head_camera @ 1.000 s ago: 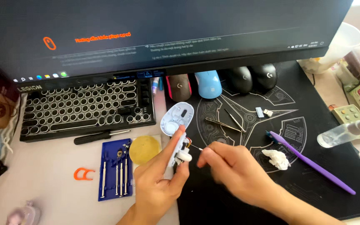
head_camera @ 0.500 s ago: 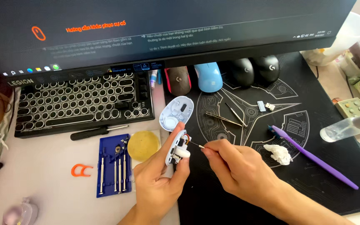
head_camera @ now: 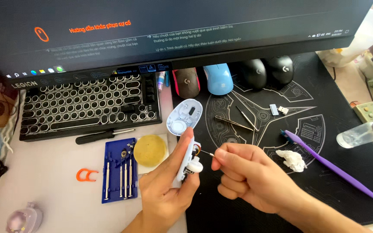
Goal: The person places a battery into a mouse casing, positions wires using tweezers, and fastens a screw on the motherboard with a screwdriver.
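Note:
My left hand (head_camera: 165, 190) holds an opened white mouse base (head_camera: 189, 159) upright on its edge, circuit side facing right. My right hand (head_camera: 247, 177) pinches a thin metal tool (head_camera: 207, 152) whose tip touches the inside of the base. The detached pale mouse shell (head_camera: 184, 117) lies upside down on the black mat just beyond my left fingers.
A blue case of small screwdrivers (head_camera: 120, 170), a yellow round pad (head_camera: 150, 150), a black screwdriver (head_camera: 104, 135) and an orange clip (head_camera: 86, 174) lie left. A keyboard (head_camera: 87, 105), several mice (head_camera: 219, 78), tweezers (head_camera: 234, 123), a crumpled tissue (head_camera: 291, 159), a purple toothbrush (head_camera: 331, 165) and a clear bottle (head_camera: 365, 133) surround the mat.
My hands have stayed close together on the mouse base; the right hand shifted slightly and the thin tool's tip now points into the base. The view moved a little.

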